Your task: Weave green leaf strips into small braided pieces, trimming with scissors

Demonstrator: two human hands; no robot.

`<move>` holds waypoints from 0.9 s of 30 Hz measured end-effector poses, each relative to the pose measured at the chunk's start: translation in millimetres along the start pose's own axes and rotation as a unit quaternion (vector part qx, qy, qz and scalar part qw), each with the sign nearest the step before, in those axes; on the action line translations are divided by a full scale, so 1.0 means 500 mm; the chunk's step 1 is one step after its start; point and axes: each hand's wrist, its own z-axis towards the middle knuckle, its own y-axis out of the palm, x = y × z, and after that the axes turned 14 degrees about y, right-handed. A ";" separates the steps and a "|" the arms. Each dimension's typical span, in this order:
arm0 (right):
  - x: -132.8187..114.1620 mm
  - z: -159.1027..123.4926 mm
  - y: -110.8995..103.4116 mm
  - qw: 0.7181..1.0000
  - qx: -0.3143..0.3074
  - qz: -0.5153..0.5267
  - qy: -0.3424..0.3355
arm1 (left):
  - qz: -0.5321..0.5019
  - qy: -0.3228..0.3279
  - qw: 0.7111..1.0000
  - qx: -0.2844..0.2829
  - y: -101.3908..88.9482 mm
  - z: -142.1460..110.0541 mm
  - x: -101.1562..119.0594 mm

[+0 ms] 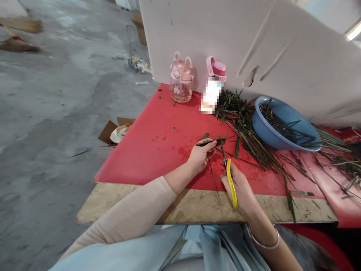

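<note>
Pinched in my left hand [200,155] is a short bundle of dark green leaves [221,142], held level above the red sheet. My right hand [239,184] grips yellow-handled scissors [231,184]. Their narrow metal blades point away from me and meet the leaves just past my left fingertips; I cannot tell whether the blades are apart. A thin stem [214,177] hangs or lies below my left hand. Cut leaf pieces [237,147] lie close beyond the scissors.
A blue basin [258,124] with long leaves in it stands at the right, beside a heap of leaves [251,141]. A pink bottle [180,88], a pink-lidded bottle [218,67] and a blurred phone [211,96] stand at the back. The red sheet [135,150] covers a wooden board [118,203].
</note>
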 end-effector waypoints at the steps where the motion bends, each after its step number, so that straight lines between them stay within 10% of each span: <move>1: 0.001 0.003 0.004 1.000 0.008 0.016 -0.011 | 0.006 0.001 1.000 -0.009 -0.001 -0.001 -0.001; 19: -0.002 0.014 0.051 0.996 0.057 0.063 -0.002 | 0.036 0.007 0.999 -0.016 0.002 -0.002 -0.001; 27: 0.166 0.085 -0.087 0.950 0.275 -0.048 0.141 | 0.063 -0.003 0.995 -0.081 0.003 0.002 0.011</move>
